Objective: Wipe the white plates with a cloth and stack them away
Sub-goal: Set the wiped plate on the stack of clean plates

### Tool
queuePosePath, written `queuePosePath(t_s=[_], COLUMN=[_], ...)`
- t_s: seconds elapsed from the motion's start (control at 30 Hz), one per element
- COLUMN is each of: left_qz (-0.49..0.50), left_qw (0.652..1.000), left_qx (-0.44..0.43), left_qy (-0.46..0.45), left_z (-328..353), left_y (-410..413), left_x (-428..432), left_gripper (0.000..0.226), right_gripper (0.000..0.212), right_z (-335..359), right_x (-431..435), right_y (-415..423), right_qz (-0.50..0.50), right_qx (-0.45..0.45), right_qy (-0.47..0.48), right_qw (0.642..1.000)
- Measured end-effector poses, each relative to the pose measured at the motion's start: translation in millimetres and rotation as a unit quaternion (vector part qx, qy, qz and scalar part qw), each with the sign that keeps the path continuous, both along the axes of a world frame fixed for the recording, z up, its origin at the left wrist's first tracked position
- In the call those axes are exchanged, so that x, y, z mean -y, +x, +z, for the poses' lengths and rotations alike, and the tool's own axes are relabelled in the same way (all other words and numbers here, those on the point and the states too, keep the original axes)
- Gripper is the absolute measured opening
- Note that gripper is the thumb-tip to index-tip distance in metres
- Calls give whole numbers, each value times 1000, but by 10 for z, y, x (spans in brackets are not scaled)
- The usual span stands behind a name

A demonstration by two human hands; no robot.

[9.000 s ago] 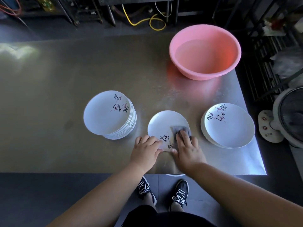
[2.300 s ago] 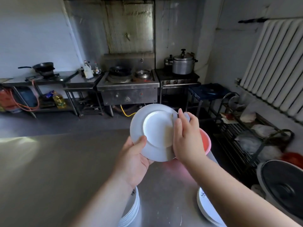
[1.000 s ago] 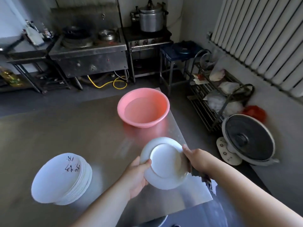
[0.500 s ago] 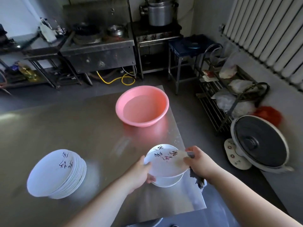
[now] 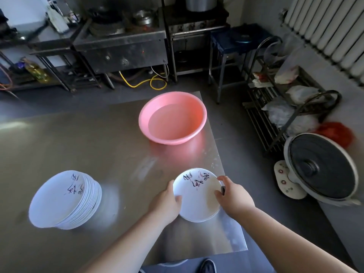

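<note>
A white round lettered plate (image 5: 197,198) was gripped at opposite rims by the curled fingers (image 5: 177,199) of the left hand (image 5: 167,202) and right hand (image 5: 235,197), seemingly on wiped ones, while the tall stack of white plates (image 5: 65,200) left of the fingers was judged unwiped.

The cloth (image 5: 223,191) is almost hidden behind the right hand (image 5: 235,199); only a dark sliver is seen. What lies beneath the plate (image 5: 197,201) is covered by it. Its lettering is too blurred to be read. The pot (image 5: 199,3) is cut off by the top edge, the shoe (image 5: 206,267) by the bottom.
</note>
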State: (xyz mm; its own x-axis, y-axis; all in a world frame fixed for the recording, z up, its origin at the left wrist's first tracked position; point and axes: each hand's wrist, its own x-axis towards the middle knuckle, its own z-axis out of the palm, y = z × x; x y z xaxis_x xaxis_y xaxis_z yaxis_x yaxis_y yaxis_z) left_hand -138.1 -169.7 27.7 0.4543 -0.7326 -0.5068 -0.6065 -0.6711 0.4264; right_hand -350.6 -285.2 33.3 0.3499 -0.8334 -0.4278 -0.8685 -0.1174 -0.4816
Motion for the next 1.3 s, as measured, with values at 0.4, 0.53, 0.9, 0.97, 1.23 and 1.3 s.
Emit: queuePosePath(t_s=[0.4,0.53,0.9,0.97,1.23,1.3], left_qz=[-72,-46,62,101,139,134], left_qw=[992,992,981,976,966,971], left_qx=[107,113,159,164,212,193], left_qy=[8,-33,-96,-99,-58,-48], left_z=[4,218,638,645,520,448], left_y=[139,482,2157,2478,3442,3584], left_x=[13,-233,-1621,-1870,-2373,-2372], left_gripper=[68,60,30,28,24,23], right_gripper=[33,38,50,50,56,49], right_z=[88,266,558,567,538,504], right_x=[55,-59,-810,-996,-1687,-1783], right_y=[83,398,2292,2626,3644,3796], right_qz=[37,60,159,182,199,187], right_qx=[-77,-51,20,22,-1,-6], right_qy=[-90,-127,-147,-123,-27,-4], right_qw=[992,989,976,975,980,982])
